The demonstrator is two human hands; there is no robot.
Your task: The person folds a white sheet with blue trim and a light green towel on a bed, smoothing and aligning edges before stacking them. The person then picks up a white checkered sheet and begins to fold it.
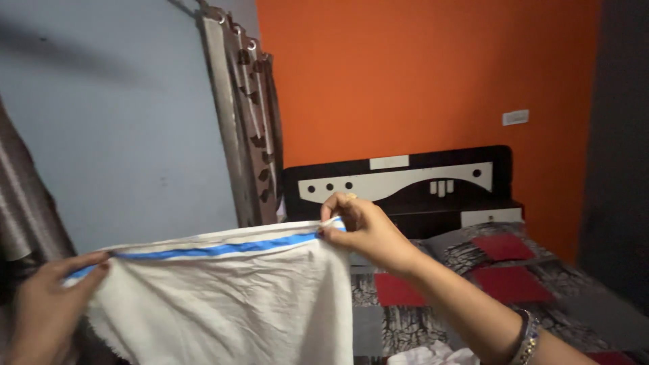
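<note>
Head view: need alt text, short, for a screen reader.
Two hands, the left hand and the right hand, hold up a white cloth by its blue-striped top edge, stretched between them. Behind it are a bed with a grey and red cover, a dark headboard, an orange wall and a curtain.

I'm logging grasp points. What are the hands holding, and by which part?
Both hold a white cloth by its blue-striped top edge: left hand at one corner, right hand at the other.
</note>
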